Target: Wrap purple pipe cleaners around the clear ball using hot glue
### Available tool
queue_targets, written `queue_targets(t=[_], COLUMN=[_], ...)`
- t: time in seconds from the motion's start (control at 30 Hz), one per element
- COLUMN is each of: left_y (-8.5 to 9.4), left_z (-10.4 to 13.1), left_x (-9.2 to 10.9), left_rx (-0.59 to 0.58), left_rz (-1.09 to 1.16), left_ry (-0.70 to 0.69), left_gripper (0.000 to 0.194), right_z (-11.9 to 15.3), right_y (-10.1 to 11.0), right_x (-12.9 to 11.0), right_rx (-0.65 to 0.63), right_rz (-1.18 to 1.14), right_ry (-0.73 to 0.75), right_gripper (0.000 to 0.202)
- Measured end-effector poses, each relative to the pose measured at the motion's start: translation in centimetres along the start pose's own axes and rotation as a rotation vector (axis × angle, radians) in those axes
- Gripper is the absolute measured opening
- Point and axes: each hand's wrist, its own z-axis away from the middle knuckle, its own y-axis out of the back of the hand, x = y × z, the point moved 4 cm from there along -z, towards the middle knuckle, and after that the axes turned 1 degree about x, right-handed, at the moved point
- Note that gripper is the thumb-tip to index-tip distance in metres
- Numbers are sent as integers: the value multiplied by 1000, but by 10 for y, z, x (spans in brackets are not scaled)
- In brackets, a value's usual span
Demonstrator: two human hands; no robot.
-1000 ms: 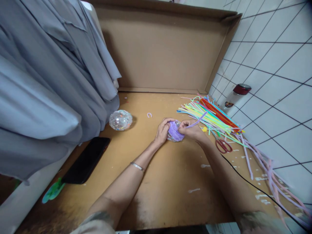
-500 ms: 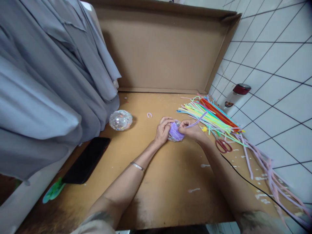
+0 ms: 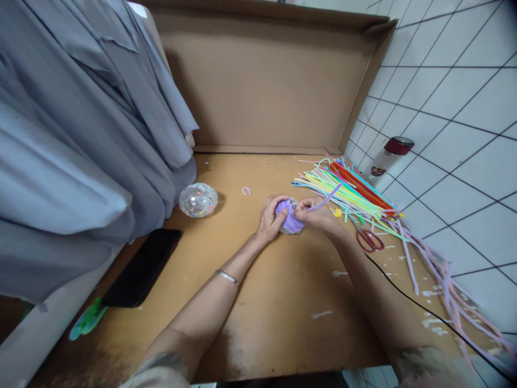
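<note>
My left hand point(image 3: 270, 220) is wrapped round the left side of a small ball wound with purple pipe cleaner point(image 3: 290, 218); a little clear, shiny surface shows at its top. At the ball's right side my right hand point(image 3: 314, 213) is closed, pinching a purple pipe cleaner point(image 3: 329, 197) whose loose end sticks out up and to the right. My fingers hide part of the ball. A clear faceted ball point(image 3: 198, 200) lies apart on the table to the left, and a small curled pink piece point(image 3: 246, 191) is beyond my left hand.
At the right lie a bundle of coloured pipe cleaners point(image 3: 347, 188), red-handled scissors point(image 3: 369, 240), a black cable point(image 3: 420, 304) and a jar with a dark red lid point(image 3: 390, 159). A black phone point(image 3: 143, 267) lies left. Cardboard point(image 3: 266, 81) stands behind; grey cloth point(image 3: 89, 134) hangs left.
My left thumb and fingers have shifted slightly on the ball, so more of its purple winding shows. My right hand keeps its pinch. The whole view has moved a little.
</note>
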Motion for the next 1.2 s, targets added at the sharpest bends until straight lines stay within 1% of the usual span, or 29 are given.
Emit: queue_targets(t=[0.1,0.23,0.5,0.8,0.9,1.03,1.2], left_y=[-1,-3,-2,-2,-2,-5,-10], left_z=[1,2,1,-1,0,0,2], left_x=[-2,-1,0,2,5,6,1], left_rx=[25,35,7,-18,-55,-114,-93], left_rz=[31,72,19,18,3,-50,-127], left_ry=[26,-12,-37,-41,-67,-92,-53], left_gripper=[39,35,40,39,40,48,70], right_z=[-1,-3,-4,-4,-5,-4,-2], right_y=[0,1,0,0,1,4,6], right_x=[2,2,4,6,7,6,2], right_rx=[-5,25,99,100,86,63,38], right_rz=[1,-2,25,-5,-31,-65,-123], right_ry=[-2,-8,-33,-35,-24,-25,-12], right_gripper=[9,10,11,11,14,22,33])
